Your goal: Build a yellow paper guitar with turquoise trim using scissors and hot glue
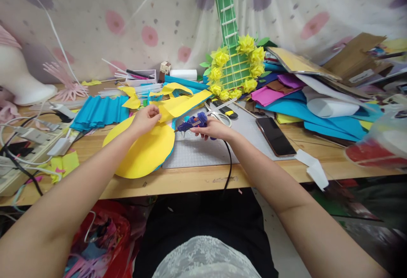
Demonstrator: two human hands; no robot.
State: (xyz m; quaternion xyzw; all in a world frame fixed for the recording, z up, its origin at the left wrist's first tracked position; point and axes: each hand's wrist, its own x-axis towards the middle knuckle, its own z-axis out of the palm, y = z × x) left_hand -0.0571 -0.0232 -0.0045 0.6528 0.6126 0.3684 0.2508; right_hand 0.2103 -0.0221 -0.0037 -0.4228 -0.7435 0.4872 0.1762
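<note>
My right hand [210, 129] is wrapped round a blue glue gun [193, 122], its nozzle pointing left and its black cord hanging over the table edge. My left hand [148, 119] is closed, fingertips pinched at the upper edge of a yellow paper shape [143, 153]. What lies between those fingertips is too small to make out. This rounded yellow piece has a blue layer showing along its right edge and lies partly over a grey cutting mat [187, 155]. Just beyond the left hand are yellow paper offcuts [187, 104].
A green paper guitar [235, 70] with yellow flowers leans at the back. A phone [276, 137], scissors [222, 118] and a box cutter [227, 110] lie on the right. Pleated blue paper [98, 112] and a power strip [38, 142] occupy the left. Coloured sheets [333, 121] are piled at right.
</note>
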